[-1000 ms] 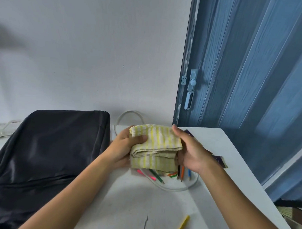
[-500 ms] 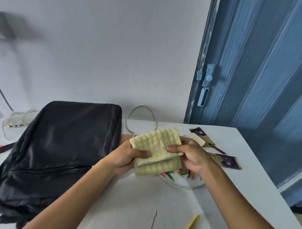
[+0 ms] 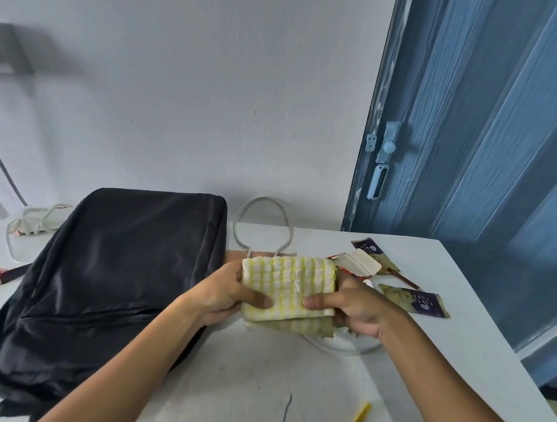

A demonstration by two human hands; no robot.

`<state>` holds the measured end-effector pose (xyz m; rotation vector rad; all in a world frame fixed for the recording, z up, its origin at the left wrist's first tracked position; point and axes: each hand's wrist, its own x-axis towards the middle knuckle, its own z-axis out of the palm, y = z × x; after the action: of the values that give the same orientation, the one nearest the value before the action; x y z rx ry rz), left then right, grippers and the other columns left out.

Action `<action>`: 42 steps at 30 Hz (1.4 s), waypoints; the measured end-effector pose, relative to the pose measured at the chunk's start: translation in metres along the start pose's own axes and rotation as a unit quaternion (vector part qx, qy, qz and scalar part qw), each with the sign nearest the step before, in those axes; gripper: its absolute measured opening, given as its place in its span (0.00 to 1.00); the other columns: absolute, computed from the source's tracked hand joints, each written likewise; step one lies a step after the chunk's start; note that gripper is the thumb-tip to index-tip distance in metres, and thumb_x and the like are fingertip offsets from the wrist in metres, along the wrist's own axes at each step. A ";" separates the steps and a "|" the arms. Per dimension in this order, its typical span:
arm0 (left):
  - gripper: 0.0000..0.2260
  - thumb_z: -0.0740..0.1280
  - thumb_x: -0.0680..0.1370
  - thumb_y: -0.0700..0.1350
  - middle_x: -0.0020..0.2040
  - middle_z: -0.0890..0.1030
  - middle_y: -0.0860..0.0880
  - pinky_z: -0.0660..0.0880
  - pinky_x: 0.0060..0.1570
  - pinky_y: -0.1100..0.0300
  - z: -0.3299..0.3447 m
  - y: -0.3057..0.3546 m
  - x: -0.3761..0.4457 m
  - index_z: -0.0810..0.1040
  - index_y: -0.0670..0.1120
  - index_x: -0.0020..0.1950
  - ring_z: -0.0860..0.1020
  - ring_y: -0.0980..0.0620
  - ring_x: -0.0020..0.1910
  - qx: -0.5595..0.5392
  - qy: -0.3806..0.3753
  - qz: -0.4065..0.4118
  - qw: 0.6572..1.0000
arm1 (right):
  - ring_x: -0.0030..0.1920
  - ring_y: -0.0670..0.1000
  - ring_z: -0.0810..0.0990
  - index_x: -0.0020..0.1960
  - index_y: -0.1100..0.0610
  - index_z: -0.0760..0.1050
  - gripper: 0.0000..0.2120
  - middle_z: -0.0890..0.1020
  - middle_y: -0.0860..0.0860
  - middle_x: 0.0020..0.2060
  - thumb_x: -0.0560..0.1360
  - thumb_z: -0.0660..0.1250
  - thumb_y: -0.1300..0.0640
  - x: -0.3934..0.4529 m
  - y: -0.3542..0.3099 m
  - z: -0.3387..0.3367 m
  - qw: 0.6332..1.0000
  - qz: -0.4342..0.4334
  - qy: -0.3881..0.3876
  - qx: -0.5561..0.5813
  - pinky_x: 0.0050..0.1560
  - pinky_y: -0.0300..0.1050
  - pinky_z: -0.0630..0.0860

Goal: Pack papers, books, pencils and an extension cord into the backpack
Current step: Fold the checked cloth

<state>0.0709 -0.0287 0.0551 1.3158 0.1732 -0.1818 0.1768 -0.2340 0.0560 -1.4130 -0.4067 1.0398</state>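
A folded yellow-and-white striped cloth [image 3: 288, 288] is held above the white table [image 3: 449, 352], in the middle of the view. My left hand [image 3: 225, 295] grips its left edge, thumb on top. My right hand [image 3: 351, 305] grips its right edge, thumb on top too. The black backpack [image 3: 104, 277] lies flat on the table to the left of my hands, and I see no open zip on it. A white extension cord [image 3: 264, 223] loops behind the cloth, and a strand of it [image 3: 345, 349] runs under my right hand. A yellow pencil [image 3: 356, 418] lies near the front edge.
Torn purple snack wrappers [image 3: 417, 302] and a small open carton [image 3: 357, 262] lie right of my hands. A white power strip with coiled cable [image 3: 33, 222] sits at the far left. A blue door [image 3: 478, 154] stands behind the table's right side.
Both hands have turned the cloth flatter and squarer to the view, thumbs now on its near edge. The coloured pencils under it are no longer in sight. The camera has tilted and moved closer.
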 end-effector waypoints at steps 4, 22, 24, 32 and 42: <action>0.30 0.73 0.57 0.24 0.51 0.80 0.41 0.79 0.46 0.53 0.003 -0.002 0.001 0.74 0.37 0.57 0.81 0.45 0.51 0.082 0.025 0.004 0.996 | 0.53 0.56 0.83 0.58 0.60 0.76 0.26 0.84 0.57 0.51 0.64 0.72 0.79 0.003 0.001 -0.002 0.999 -0.020 0.007 -0.035 0.47 0.49 0.82; 0.18 0.71 0.69 0.35 0.55 0.82 0.38 0.79 0.52 0.49 0.012 -0.007 -0.001 0.78 0.37 0.58 0.81 0.40 0.53 0.078 0.000 -0.020 0.997 | 0.43 0.53 0.82 0.53 0.56 0.77 0.23 0.81 0.56 0.45 0.60 0.78 0.68 0.017 -0.016 0.008 0.994 -0.086 0.028 -0.068 0.46 0.49 0.79; 0.19 0.72 0.68 0.36 0.54 0.82 0.37 0.79 0.48 0.49 0.011 -0.011 -0.004 0.78 0.36 0.58 0.82 0.40 0.52 0.041 0.044 -0.002 0.998 | 0.42 0.53 0.83 0.54 0.59 0.77 0.22 0.82 0.57 0.46 0.61 0.76 0.64 0.022 -0.011 0.016 0.995 -0.077 0.022 0.063 0.41 0.44 0.80; 0.20 0.73 0.68 0.38 0.56 0.81 0.35 0.80 0.47 0.47 -0.012 -0.022 -0.038 0.77 0.36 0.60 0.81 0.37 0.53 -0.052 0.174 0.065 0.981 | 0.60 0.62 0.78 0.62 0.60 0.77 0.38 0.79 0.63 0.60 0.56 0.83 0.50 0.044 0.026 0.073 0.979 -0.042 -0.115 0.165 0.59 0.62 0.76; 0.19 0.74 0.69 0.42 0.54 0.83 0.41 0.80 0.51 0.45 -0.077 -0.011 -0.097 0.78 0.40 0.59 0.82 0.41 0.53 -0.002 0.235 0.135 0.963 | 0.51 0.59 0.84 0.55 0.64 0.79 0.20 0.84 0.61 0.50 0.64 0.76 0.65 0.062 0.023 0.167 0.998 -0.058 0.015 0.036 0.51 0.52 0.81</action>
<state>-0.0276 0.0463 0.0477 1.3471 0.3922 0.3683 0.0722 -0.0890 0.0437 -1.3232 -0.4200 0.9284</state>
